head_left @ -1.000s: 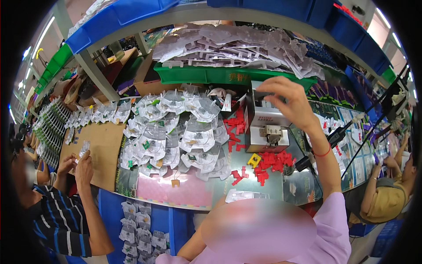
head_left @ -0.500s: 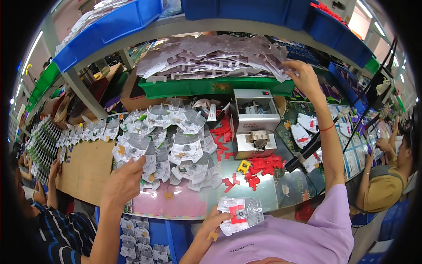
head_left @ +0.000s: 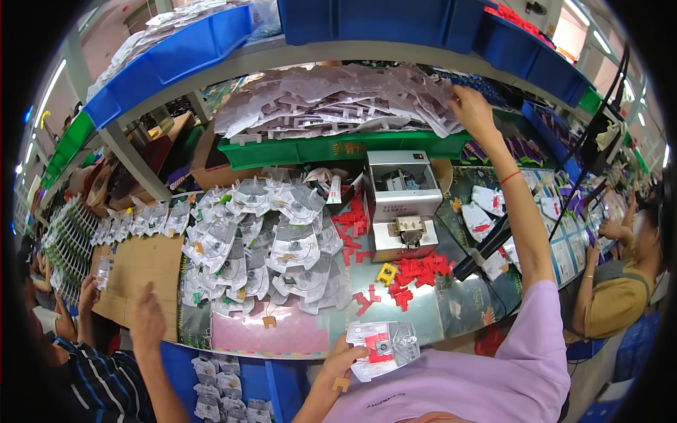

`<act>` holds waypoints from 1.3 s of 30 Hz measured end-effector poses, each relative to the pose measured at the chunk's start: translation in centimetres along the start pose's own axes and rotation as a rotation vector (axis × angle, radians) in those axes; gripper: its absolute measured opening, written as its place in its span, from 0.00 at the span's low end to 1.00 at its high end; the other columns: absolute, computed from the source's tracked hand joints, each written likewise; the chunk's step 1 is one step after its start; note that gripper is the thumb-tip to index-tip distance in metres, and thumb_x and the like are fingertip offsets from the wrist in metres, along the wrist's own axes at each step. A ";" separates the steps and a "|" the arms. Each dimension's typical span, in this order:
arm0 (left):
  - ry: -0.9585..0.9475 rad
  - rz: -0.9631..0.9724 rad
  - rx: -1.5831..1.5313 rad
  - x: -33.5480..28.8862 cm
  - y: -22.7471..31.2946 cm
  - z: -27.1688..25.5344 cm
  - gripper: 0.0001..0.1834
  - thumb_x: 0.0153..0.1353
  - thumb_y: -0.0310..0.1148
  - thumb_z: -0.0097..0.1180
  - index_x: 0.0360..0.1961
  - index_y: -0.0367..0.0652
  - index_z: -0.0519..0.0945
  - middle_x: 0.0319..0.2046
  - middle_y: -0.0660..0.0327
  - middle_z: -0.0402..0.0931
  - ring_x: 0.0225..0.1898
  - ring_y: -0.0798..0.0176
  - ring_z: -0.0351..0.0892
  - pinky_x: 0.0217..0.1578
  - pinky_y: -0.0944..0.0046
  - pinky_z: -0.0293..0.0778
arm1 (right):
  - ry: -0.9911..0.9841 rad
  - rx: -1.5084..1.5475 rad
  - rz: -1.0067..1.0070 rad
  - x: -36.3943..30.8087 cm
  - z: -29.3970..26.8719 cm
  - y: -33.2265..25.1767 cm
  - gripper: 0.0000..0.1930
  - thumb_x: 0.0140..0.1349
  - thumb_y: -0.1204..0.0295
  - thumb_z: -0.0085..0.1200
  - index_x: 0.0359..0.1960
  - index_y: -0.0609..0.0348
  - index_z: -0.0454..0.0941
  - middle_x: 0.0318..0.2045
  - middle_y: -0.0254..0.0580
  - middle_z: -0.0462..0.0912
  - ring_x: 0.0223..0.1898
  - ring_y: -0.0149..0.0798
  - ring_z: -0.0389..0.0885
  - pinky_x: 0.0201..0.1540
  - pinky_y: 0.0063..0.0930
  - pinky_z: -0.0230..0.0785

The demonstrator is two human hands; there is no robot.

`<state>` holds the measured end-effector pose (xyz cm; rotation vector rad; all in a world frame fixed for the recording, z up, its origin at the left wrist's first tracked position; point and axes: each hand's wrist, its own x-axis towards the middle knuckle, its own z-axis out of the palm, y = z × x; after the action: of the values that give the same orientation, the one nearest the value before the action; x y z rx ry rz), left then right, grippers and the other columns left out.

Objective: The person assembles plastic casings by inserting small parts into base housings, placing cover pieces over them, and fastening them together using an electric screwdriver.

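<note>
Low in front of my chest, my left hand (head_left: 340, 357) grips a clear plastic casing (head_left: 399, 343) with a red plastic piece (head_left: 379, 347) seated on it. A small tan clip (head_left: 340, 384) rests at my left wrist. My right hand (head_left: 471, 111) is stretched out to the far right end of a green bin (head_left: 296, 149). Its fingers are bent around the edge of one of the thin clear plastic panels (head_left: 338, 99) heaped there; the fingertips are partly hidden.
A grey metal machine (head_left: 403, 185) stands mid-table beside loose red pieces (head_left: 416, 275) and a yellow block (head_left: 386, 273). Several clear casings (head_left: 293, 247) are piled left. A co-worker's blurred hand (head_left: 148, 321) is at left. Blue bins (head_left: 381, 25) sit on the shelf overhead.
My right hand has moved slightly up along the panel heap. The co-worker's hand has left the casing pile and gone left. My left hand keeps its casing in nearly the same place.
</note>
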<state>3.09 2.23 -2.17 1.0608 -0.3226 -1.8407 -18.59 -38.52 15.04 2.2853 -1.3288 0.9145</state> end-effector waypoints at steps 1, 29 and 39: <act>-0.004 -0.006 0.006 0.0 -0.1 -0.1 0.27 0.41 0.23 0.52 0.48 0.31 0.67 0.40 0.56 0.73 0.41 0.63 0.74 0.43 0.65 0.69 | 0.013 -0.019 0.006 0.3 0.4 -0.4 0.12 0.49 0.69 0.53 0.36 0.55 0.75 0.31 0.44 0.78 0.34 0.48 0.76 0.36 0.36 0.69; -0.062 0.002 0.042 -0.1 -0.3 0.4 0.26 0.43 0.23 0.50 0.49 0.33 0.68 0.42 0.56 0.73 0.41 0.65 0.73 0.42 0.66 0.69 | 0.039 -0.222 -0.215 3.0 4.7 0.1 0.08 0.47 0.67 0.53 0.26 0.56 0.75 0.30 0.44 0.75 0.36 0.47 0.75 0.31 0.39 0.70; -0.065 0.012 0.030 -0.1 -0.9 -0.1 0.28 0.44 0.24 0.51 0.51 0.33 0.65 0.43 0.55 0.72 0.43 0.64 0.72 0.44 0.66 0.67 | 0.094 -0.260 -0.304 3.0 5.8 0.8 0.05 0.48 0.70 0.51 0.26 0.56 0.75 0.29 0.44 0.75 0.32 0.47 0.76 0.31 0.38 0.70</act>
<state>2.65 2.79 -2.72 1.0188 -0.3946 -1.8677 -16.17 -44.18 12.83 2.1361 -0.9625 0.6933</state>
